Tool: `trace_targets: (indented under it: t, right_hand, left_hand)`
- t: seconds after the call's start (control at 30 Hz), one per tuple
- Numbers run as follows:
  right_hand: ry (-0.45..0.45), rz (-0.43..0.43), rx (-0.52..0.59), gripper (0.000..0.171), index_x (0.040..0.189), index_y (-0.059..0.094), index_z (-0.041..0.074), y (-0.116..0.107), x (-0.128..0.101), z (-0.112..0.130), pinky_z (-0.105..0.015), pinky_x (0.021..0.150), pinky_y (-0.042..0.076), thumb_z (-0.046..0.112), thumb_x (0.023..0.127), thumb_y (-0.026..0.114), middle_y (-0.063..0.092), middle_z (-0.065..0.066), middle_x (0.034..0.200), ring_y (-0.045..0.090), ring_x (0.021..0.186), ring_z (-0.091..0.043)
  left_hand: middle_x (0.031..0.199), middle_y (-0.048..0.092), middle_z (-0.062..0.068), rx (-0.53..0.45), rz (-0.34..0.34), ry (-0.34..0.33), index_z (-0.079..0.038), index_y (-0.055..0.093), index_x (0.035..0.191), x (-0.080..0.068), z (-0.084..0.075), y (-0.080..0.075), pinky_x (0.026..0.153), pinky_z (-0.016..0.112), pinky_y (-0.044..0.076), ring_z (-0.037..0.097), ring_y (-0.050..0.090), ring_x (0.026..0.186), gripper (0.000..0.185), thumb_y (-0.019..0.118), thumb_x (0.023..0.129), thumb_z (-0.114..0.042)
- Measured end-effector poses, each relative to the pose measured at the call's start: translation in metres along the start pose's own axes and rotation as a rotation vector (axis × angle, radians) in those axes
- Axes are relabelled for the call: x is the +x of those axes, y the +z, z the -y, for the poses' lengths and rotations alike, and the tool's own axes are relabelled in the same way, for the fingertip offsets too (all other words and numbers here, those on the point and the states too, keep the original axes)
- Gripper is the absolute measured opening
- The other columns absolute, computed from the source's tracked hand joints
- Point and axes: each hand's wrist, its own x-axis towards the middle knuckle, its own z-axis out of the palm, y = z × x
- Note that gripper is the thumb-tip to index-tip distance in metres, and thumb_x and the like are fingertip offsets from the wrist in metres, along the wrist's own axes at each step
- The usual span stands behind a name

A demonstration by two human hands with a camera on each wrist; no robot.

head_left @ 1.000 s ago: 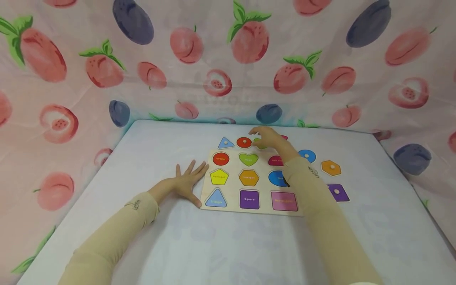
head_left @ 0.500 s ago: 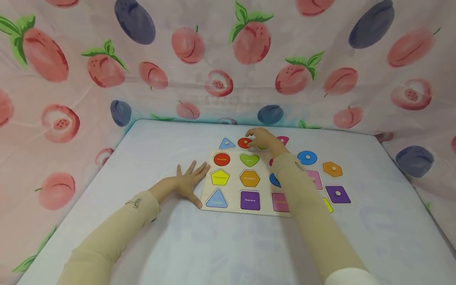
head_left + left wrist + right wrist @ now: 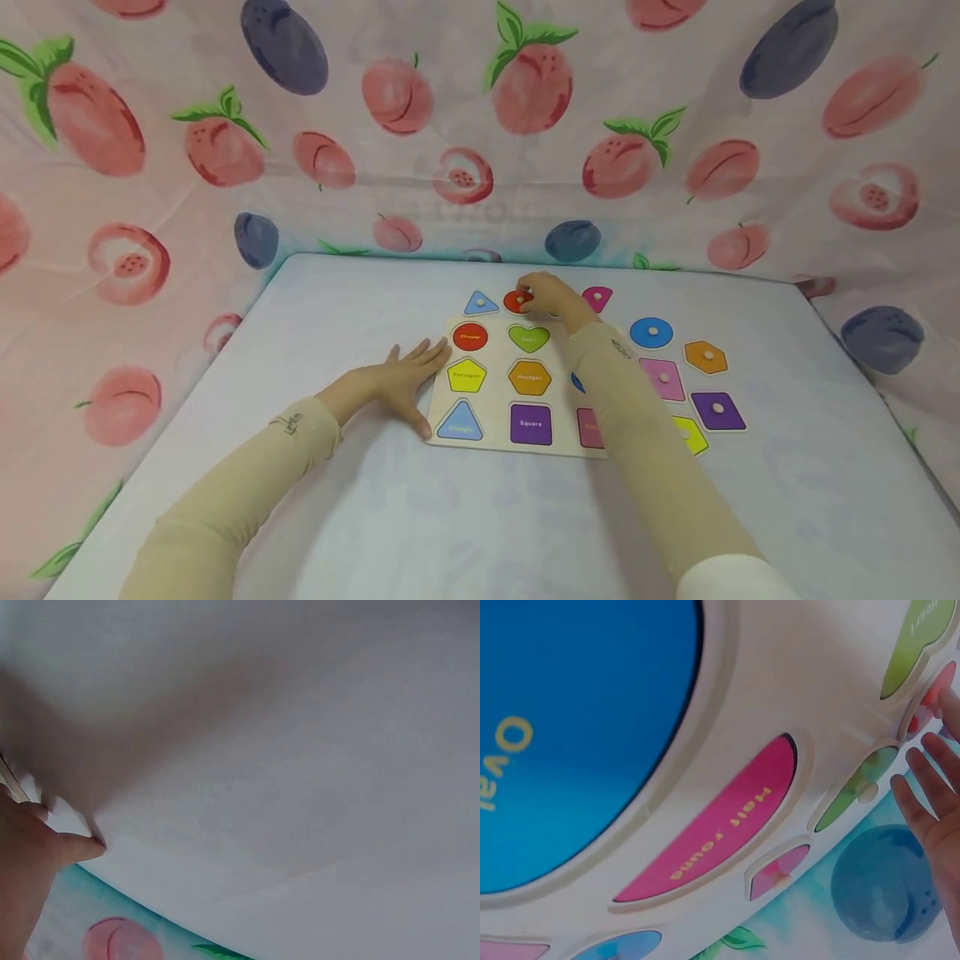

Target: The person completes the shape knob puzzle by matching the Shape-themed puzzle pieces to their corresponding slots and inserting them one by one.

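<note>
Reaching past the far edge of the wooden shape board (image 3: pixel 517 379), the right hand (image 3: pixel 546 293) sits over the red circle piece (image 3: pixel 514 302), fingers curled down at its small peg. Whether the fingertips actually pinch the peg cannot be told from the head view; the right wrist view shows the fingers (image 3: pixel 930 787) only loosely extended beside a green heart piece (image 3: pixel 853 796). The red circle piece lies on the table (image 3: pixel 360 300) directly under that hand, with the blue triangle piece (image 3: pixel 480 303) just to its left and a pink half-round piece (image 3: pixel 597 297) to its right.

The left hand (image 3: pixel 397 383) lies flat with fingers spread, pressed on the table and touching the board's near-left edge.

Risks, as judged:
- The peg is small; a shallow grip could let the piece slip.
- The heart piece lies under the palm; lifting could drag or knock it.
- The right forearm crosses the board and hides its right column, so a sleeve could snag there.
- If the left hand eases off, the board could slide.
</note>
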Motion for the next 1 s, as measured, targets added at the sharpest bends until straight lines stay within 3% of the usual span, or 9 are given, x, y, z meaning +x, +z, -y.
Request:
trace_targets:
  t: [0.37, 0.73, 1.0]
  right_hand:
    - [-0.019, -0.132, -0.092, 0.011, 0.093, 0.061, -0.001, 0.012, 0.01, 0.002, -0.037, 0.085, 0.049, 0.009, 0.093, 0.057, 0.06, -0.013, 0.088, 0.053, 0.084, -0.026]
    - [0.002, -0.206, -0.112, 0.012, 0.093, 0.061, -0.003, 0.014, 0.013, -0.004, -0.037, 0.085, 0.049, 0.009, 0.093, 0.057, 0.062, -0.016, 0.091, 0.054, 0.084, -0.027]
    - [-0.017, -0.185, -0.122, 0.013, 0.092, 0.061, -0.004, 0.014, 0.005, -0.004, -0.037, 0.085, 0.049, 0.009, 0.093, 0.057, 0.061, -0.016, 0.089, 0.054, 0.084, -0.028]
  left_hand:
    - [0.158, -0.021, 0.004, -0.02, 0.023, -0.025, -0.014, -0.012, 0.151, 0.004, -0.002, 0.004, 0.105, 0.069, -0.014, 0.034, -0.019, 0.145, 0.14, 0.082, 0.057, -0.059]
    - [0.158, -0.021, 0.0, -0.017, 0.04, -0.074, -0.018, -0.013, 0.151, 0.01, -0.006, 0.003, 0.106, 0.069, -0.013, 0.03, -0.021, 0.145, 0.139, 0.082, 0.056, -0.058]
    - [0.158, -0.021, 0.002, -0.029, 0.048, -0.077, -0.016, -0.012, 0.151, 0.008, -0.007, 0.004, 0.104, 0.071, -0.014, 0.032, -0.021, 0.144, 0.139, 0.082, 0.057, -0.056]
